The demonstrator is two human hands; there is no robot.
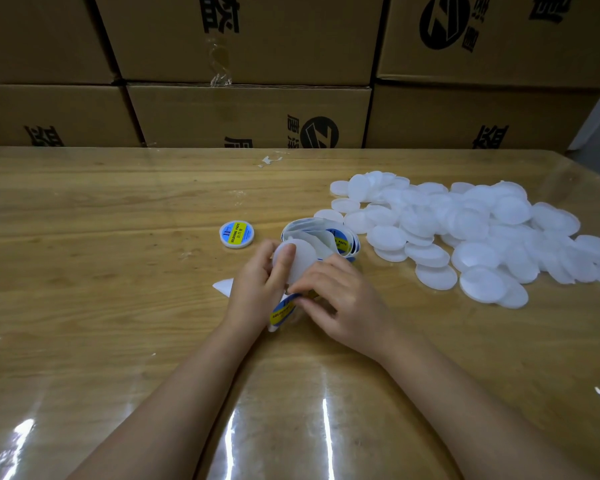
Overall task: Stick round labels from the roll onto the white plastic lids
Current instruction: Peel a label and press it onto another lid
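One finished lid (pixel 236 234), already labelled in blue and yellow, is found flat on the table (pixel 101 271), just left of the label roll (pixel 340 242). On the near side of the roll, the left hand (pixel 253 292) is closed in a grip round a blank white lid (pixel 300 259). The thumb is laid across the lid's face, and the lid is tilted up off the table. A white tail of backing strip (pixel 222 284) is seen near the roll, to its left and closer to the person.

Nearer still to the person than the roll, a label (pixel 281 311) is pinched at its edge by the right hand (pixel 347 306) in a narrow fingertip grip. Whether the label is fully freed from the strip cannot be told. To the right of the roll, a loose pile of lids (pixel 465 233) is spread out.

The lid is judged light, thin, smooth and slightly flexible. It is best held by the rim, so that the face is left free. The label is judged limp and tacky on one side. It is best taken by the very edge only, so that creasing and self-sticking are avoided.
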